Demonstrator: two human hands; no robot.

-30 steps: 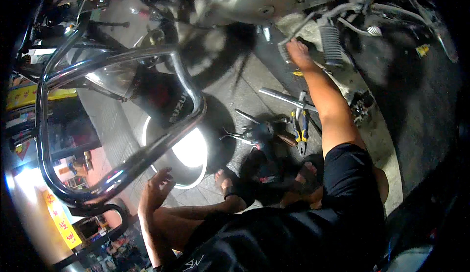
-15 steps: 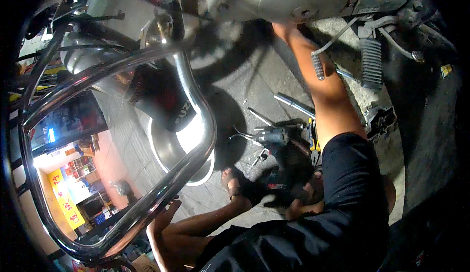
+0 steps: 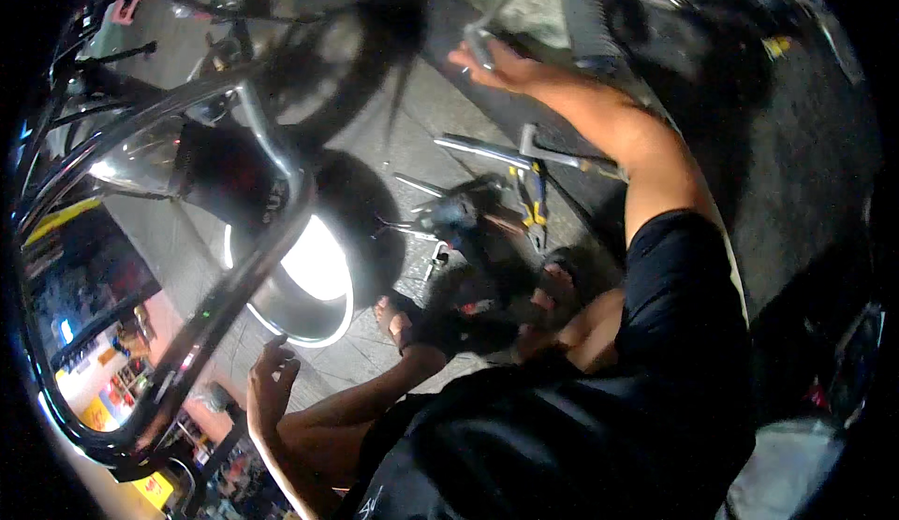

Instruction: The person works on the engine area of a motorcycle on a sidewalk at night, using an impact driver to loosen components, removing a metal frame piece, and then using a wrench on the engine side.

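Observation:
My right hand (image 3: pixel 501 73) is beside a grey rubber-tipped lever (image 3: pixel 479 49) under the motorcycle; blur hides whether its fingers grip anything. My left hand (image 3: pixel 273 375), empty with loosely curved fingers, is low beside the chrome crash bar (image 3: pixel 197 333). Between my arms, a power drill (image 3: pixel 454 211) lies on the paving among a hammer (image 3: pixel 562 157), a long metal bar (image 3: pixel 473 146), yellow-handled pliers (image 3: pixel 532 211) and smaller tools. A round steel basin (image 3: pixel 342 319), brightly lit inside, sits left of them.
The motorcycle's black front tyre (image 3: pixel 375 43) is at the top, with a ribbed footpeg (image 3: pixel 585 19) to its right. My sandalled feet (image 3: pixel 398 323) are among the tools. A lit shop interior with shelves (image 3: pixel 131 380) shows at the lower left.
My right hand has come back from deeper under the engine, where it was half a second ago. The view has shifted, so the engine cover is largely out of frame.

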